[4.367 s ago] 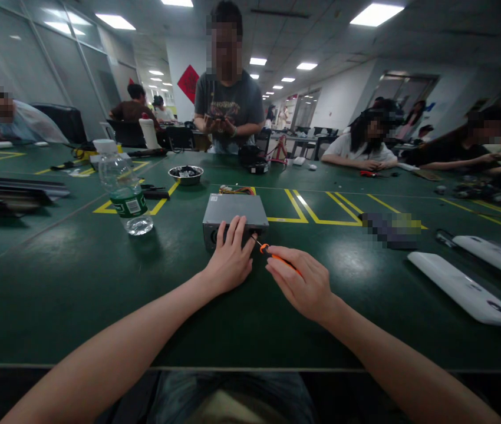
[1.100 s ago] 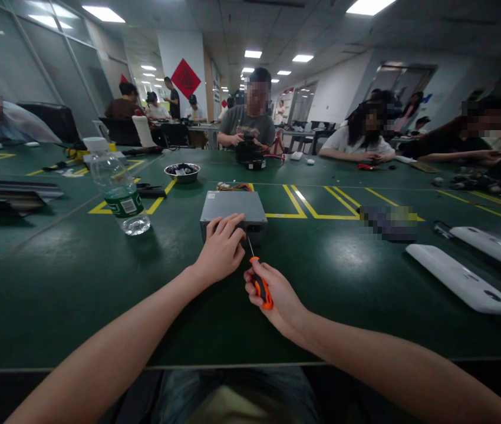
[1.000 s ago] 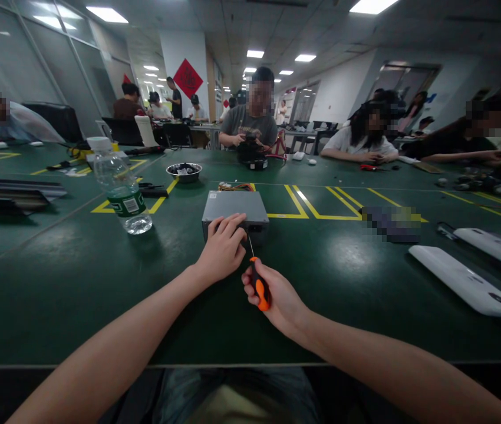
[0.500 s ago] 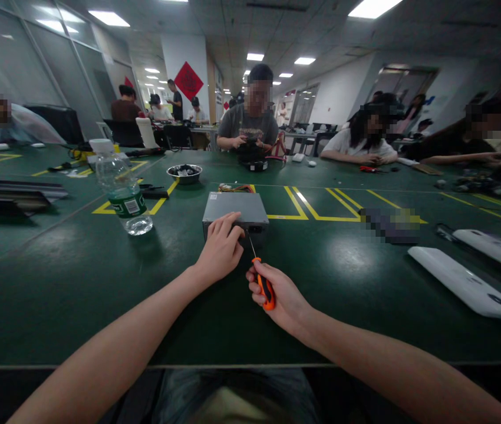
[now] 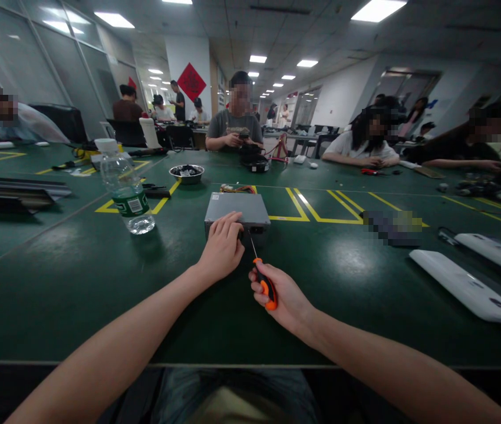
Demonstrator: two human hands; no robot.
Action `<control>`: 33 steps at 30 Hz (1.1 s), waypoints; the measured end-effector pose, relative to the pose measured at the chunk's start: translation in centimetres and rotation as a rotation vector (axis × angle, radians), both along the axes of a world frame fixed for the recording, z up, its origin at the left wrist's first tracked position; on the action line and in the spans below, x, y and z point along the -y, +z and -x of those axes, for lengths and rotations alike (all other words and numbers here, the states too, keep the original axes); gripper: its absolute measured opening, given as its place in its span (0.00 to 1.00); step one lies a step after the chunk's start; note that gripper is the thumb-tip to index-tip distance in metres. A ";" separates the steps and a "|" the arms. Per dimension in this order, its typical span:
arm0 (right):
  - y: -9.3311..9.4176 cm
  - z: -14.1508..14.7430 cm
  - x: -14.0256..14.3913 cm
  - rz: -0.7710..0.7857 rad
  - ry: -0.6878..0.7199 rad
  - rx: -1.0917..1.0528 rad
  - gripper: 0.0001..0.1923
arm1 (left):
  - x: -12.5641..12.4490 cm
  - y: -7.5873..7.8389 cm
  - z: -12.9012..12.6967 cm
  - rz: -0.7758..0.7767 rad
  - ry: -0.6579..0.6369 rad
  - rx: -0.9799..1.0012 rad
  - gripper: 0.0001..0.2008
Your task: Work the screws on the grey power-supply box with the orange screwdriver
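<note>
A grey metal computer power supply (image 5: 238, 204) sits on the green table in front of me, its bundle of coloured wires at the far side. My left hand (image 5: 220, 246) grips its near left part, fingers over the top edge and thumb by the front face. My right hand (image 5: 286, 294) is closed around the orange and black handle of a screwdriver (image 5: 270, 293). The thin shaft points up and away, its tip at the front face beside the power socket and close to my left fingers. I cannot make out the screw at the tip.
A water bottle (image 5: 130, 197) stands to the left, with a metal bowl of small parts (image 5: 186, 172) behind it. White panels (image 5: 465, 282) lie at right and dark metal panels (image 5: 16, 194) at far left. Across the table, a person (image 5: 235, 123) holds a dark object.
My hands, the screwdriver and the power supply keep nearly the same places, and the whole view has shifted slightly. The person across the table has moved a little to the left.
</note>
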State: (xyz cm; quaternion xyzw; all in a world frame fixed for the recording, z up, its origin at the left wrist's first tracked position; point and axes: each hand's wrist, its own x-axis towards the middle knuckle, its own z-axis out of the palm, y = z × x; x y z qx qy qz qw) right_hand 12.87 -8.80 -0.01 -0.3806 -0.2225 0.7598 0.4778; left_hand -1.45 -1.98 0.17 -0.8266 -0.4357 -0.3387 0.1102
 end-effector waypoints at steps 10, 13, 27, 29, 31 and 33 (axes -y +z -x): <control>0.2 -0.1 0.1 0.047 0.060 -0.006 0.13 | 0.0 -0.2 -0.1 -0.004 0.001 -0.059 0.11; 0.3 -0.1 0.0 0.055 0.037 0.022 0.10 | -0.1 -0.2 -0.1 -0.008 0.004 -0.075 0.11; 0.3 -0.2 0.0 0.035 0.068 -0.005 0.13 | -0.2 -0.3 0.0 -0.012 -0.008 -0.055 0.10; 0.3 -0.3 -0.1 0.044 0.055 -0.007 0.11 | -0.2 -0.2 0.0 -0.011 -0.010 -0.047 0.10; 0.2 -0.3 -0.1 0.039 0.026 0.011 0.07 | -0.2 -0.2 -0.1 -0.007 -0.013 -0.035 0.11; 0.2 -0.3 -0.1 0.020 0.001 0.026 0.05 | -0.2 -0.2 -0.1 -0.005 -0.014 -0.027 0.11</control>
